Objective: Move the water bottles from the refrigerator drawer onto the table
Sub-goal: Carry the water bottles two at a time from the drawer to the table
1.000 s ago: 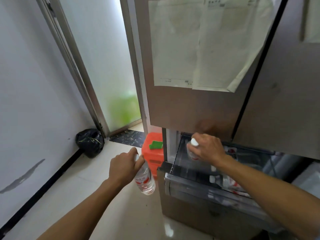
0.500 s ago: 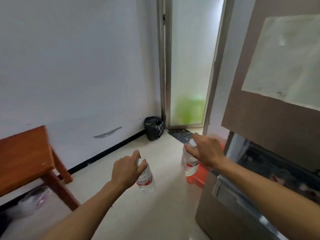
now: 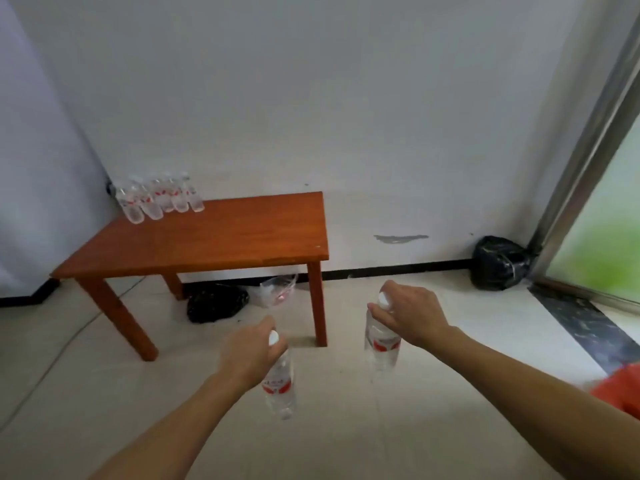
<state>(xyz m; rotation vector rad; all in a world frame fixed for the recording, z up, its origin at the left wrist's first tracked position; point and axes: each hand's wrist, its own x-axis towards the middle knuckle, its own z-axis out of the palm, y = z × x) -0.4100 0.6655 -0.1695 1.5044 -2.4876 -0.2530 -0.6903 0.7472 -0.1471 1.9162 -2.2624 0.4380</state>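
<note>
- Head view: my left hand (image 3: 249, 351) has its fingers curled round the neck of the left bottle (image 3: 278, 386), just under the white cap. The bottle hangs tilted over the floor, well short of the table (image 3: 221, 237).
- Head view: my right hand (image 3: 412, 315) pinches the right bottle (image 3: 381, 344) by the neck in the same way, with the body dangling below.
- Both holds are at the neck only. I judge that a swing while walking could work a bottle loose and drop it on the tiles.
- A cluster of bottles (image 3: 159, 199) stands packed together at the table's far left corner, by the wall. Setting mine hard against them could topple several, so I would land them a little apart.
- Putting both down at once risks one landing crooked and rolling off the near edge.
- A cable (image 3: 69, 341) trails over the floor left of the table, and a black bag (image 3: 216, 303) and a clear plastic bag (image 3: 278, 289) lie under it. Feet could snag there.
- The refrigerator drawer is out of view, so I cannot tell how many bottles are left in it.
</note>
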